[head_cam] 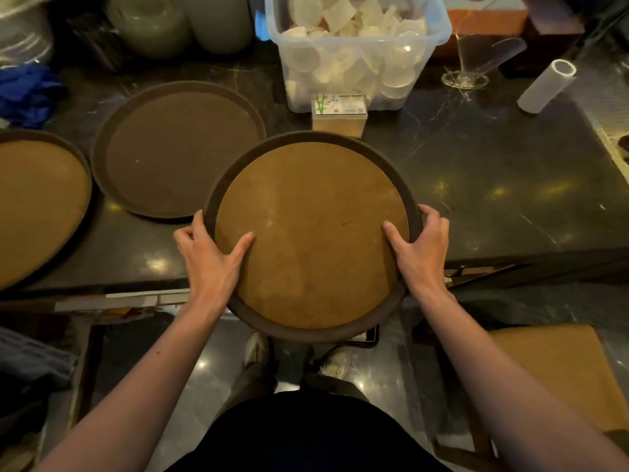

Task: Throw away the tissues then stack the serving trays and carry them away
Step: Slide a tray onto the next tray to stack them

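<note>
While we grip the round brown serving tray with the tan cork-like surface (pixel 311 233) by its dark rim, our left hand (pixel 207 253) clamps the lower left edge, thumb lying on the tan face and fingers curled under, and our right hand (pixel 420 248) mirrors it on the right edge. Both forearms reach up from the bottom of the frame, elbows wide, wrists nearly straight. The tray sits at the centre of the frame, its near half overhanging the edge of the dark marble counter (pixel 493 185).

To do this step well, we judge the tray should be kept level, carried left and lowered squarely onto the darker round brown tray (pixel 177 148) lying flat at centre left, rims aligned so it nests. A third round tan-faced tray (pixel 37 206) waits at the far left edge. No tissues show on any tray, so stacking seems to be the step in hand.

Beyond, at the upper middle, stand a small clear toothpick box with a bamboo label (pixel 340 114) and a clear plastic tub of translucent cups (pixel 357 46); the tray's far rim should stay clear of them.
</note>
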The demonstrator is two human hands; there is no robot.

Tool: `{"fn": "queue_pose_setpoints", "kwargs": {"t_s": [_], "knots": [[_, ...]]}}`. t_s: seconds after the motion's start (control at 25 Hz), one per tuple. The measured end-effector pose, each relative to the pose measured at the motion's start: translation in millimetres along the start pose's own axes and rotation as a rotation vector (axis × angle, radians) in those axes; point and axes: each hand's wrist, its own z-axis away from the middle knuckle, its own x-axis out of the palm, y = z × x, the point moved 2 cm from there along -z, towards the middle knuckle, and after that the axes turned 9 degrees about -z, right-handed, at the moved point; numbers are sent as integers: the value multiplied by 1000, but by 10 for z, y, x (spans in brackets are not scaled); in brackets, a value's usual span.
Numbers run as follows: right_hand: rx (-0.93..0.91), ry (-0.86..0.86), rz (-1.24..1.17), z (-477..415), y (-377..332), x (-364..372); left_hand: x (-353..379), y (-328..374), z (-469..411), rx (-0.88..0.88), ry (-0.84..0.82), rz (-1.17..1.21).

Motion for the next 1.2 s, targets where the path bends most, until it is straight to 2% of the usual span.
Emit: {"fn": "queue_pose_setpoints", "kwargs": {"t_s": [0.28, 0.68, 0.92, 1.2], "knots": [[-50, -12, -53, 421, -670, 677, -788, -583, -251, -8, 87, 54], [-72, -42, -74, 1112, -1511, 1888, -1876, -1718, -814, -10, 126, 74], [-84, -52, -63, 990, -1708, 2130, -1944, -1836, -1070, -21, 135, 100], [-45, -22, -56, 416, -1630, 2258, -1654, -1562, -1552, -31, 107, 59]]}}
